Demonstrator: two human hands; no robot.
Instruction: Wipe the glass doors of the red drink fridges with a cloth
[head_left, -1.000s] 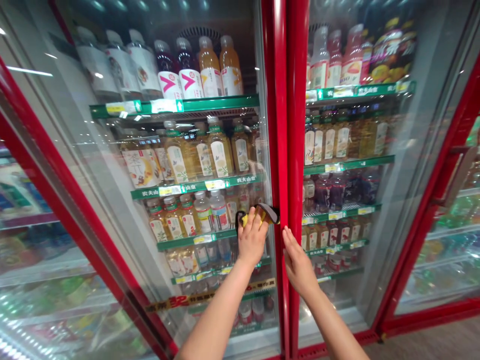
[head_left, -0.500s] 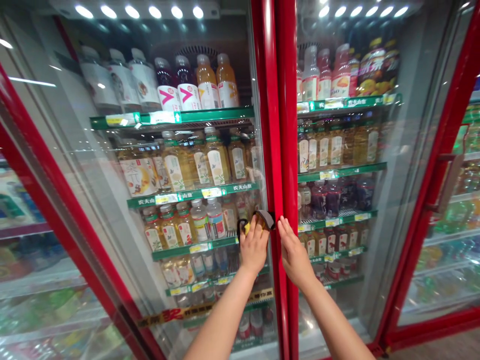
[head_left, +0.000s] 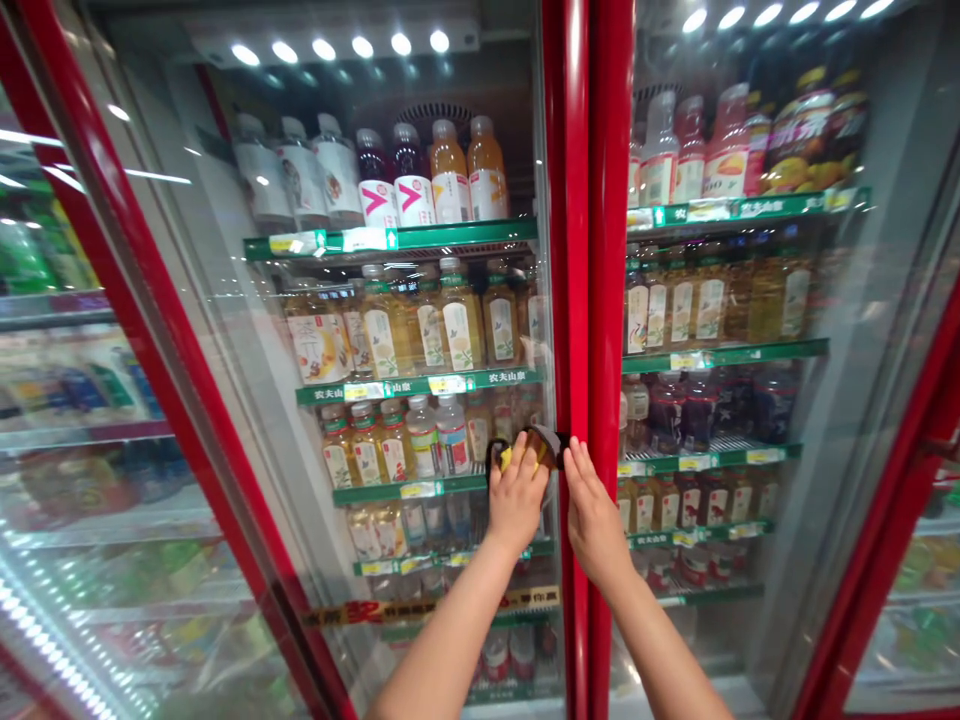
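Both my hands reach forward to the red-framed glass fridge doors. My left hand (head_left: 517, 495) has its fingers stretched out over a rounded black, grey and yellow thing (head_left: 546, 438) by the left door's edge; its kind is unclear. My right hand (head_left: 594, 510) is held flat, its fingers straight and side by side, against the red door frame (head_left: 576, 300) where the two doors meet. Nothing shows in it. Behind the left pane stand bottled drinks (head_left: 459, 318) on several shelves, near my left hand.
Green shelf strips (head_left: 390, 238) with price tags run across both cabinets. Dark-labelled bottles (head_left: 697, 410) stand behind the right door. A printed banner (head_left: 420, 608) crosses the left glass low down. Another red-framed door (head_left: 150, 260) slants at the left, with shelved drinks beyond it.
The view has swung left, so the doors and bottles sit further right in it. My hands keep their places at the door edge, fingers much the same.
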